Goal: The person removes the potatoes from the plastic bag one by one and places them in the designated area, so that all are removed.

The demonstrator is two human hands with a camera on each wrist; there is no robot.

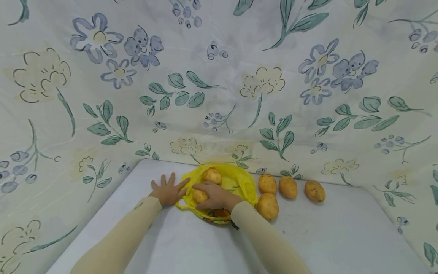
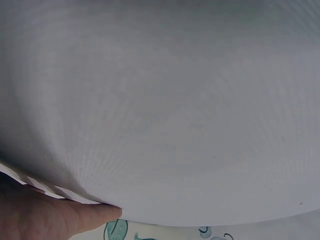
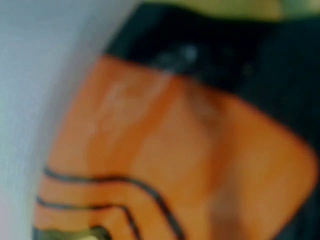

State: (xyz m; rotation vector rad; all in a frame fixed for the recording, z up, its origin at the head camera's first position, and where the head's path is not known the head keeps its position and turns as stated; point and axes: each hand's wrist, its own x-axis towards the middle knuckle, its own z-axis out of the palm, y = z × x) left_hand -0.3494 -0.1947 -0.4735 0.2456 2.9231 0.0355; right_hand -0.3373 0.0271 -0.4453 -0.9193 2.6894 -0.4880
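A yellow plastic bag point(image 1: 245, 182) lies spread on the white table with its mouth open. Inside it my right hand point(image 1: 215, 196) grips a potato point(image 1: 200, 195), fingers curled over its top. Another potato point(image 1: 212, 176) sits just behind, also in the bag. My left hand point(image 1: 170, 190) rests on the table at the bag's left side, fingers spread, the index fingertip at the yellow edge. The left wrist view shows part of this hand low in the left corner. An orange and black printed surface point(image 3: 150, 135) fills the right wrist view, blurred.
Several potatoes lie on the white table point(image 1: 328, 236) right of the bag: two close against it point(image 1: 268, 207), one a little farther point(image 1: 288, 187), one farthest right point(image 1: 315, 191). A floral cloth point(image 1: 219, 114) rises behind the table and along both sides.
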